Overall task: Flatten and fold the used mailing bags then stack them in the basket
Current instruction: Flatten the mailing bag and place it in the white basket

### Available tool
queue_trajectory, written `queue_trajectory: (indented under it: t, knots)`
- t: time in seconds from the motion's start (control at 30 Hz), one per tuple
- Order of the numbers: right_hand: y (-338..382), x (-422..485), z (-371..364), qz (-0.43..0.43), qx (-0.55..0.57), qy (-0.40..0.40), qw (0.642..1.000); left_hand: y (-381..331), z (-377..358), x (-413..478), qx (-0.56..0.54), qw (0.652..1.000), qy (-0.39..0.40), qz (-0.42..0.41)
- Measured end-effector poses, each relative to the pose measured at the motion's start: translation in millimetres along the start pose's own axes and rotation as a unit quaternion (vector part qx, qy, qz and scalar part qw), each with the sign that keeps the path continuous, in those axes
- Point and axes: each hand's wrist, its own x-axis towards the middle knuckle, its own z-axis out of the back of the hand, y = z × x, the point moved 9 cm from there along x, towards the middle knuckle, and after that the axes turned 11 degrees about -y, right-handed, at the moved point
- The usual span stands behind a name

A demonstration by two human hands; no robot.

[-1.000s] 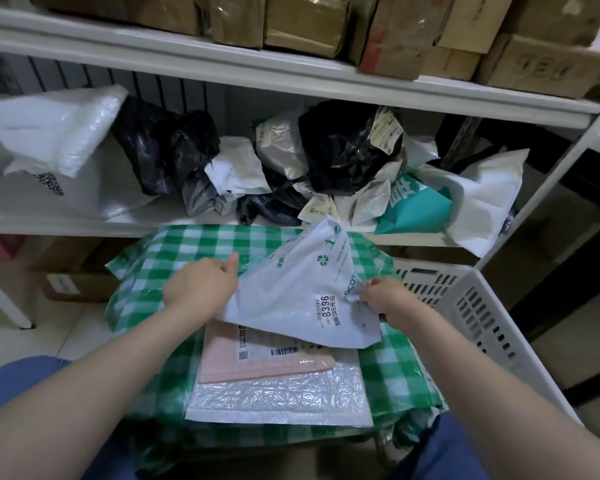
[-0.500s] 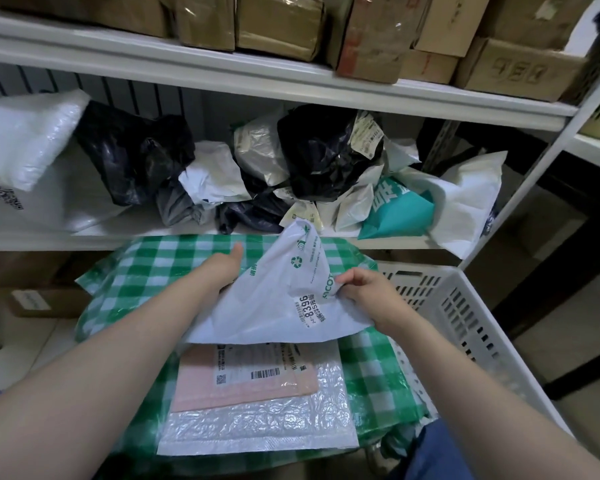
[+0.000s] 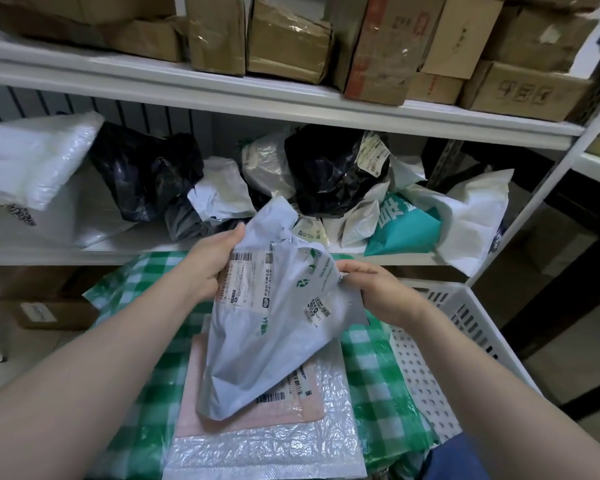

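A pale grey mailing bag (image 3: pixel 257 341) with a shipping label and green recycling marks hangs upright and crumpled in the air over my lap. My left hand (image 3: pixel 212 265) grips its upper left edge beside the label, and my right hand (image 3: pixel 378 292) pinches its right edge. Beneath it lie a flat pink mailer (image 3: pixel 222 420) and a clear bubble mailer (image 3: pixel 257 455), stacked on a green checked cloth (image 3: pixel 378 382). A white plastic basket (image 3: pixel 465 313) stands at my right. Crumpled used bags (image 3: pixel 329 174) in black, white and teal are heaped on the middle shelf.
A white metal shelf unit (image 3: pixel 257 98) faces me, its upper shelf loaded with taped cardboard boxes (image 3: pixel 284 36). A large white bubble bag (image 3: pixel 32 161) lies at the shelf's left. More boxes (image 3: pixel 42 310) sit on the floor under the shelf at left.
Both hands have lifted the grey bag off the stack and turned it upright, so its label side now faces me. My head has come closer to the shelf.
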Motion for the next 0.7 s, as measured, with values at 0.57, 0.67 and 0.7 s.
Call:
queue_trajectory:
  t: [0.57,0.67,0.7]
  knots:
    - [86.7,2.4,-28.1,0.132,-0.110,-0.066,0.983,-34.4,-8.4,-25.1,-0.037,0.994,0.056,-0.083]
    - [78.3,4.8,-21.8,0.105,-0.118,-0.084,0.984,-35.4,-6.1,-28.8,-0.028,0.994,0.069,-0.081]
    - [73.8,5.2,-21.5,0.085,-0.108,-0.080,0.987,-36.1,-6.2,-30.3,-0.023,0.994,0.075,-0.081]
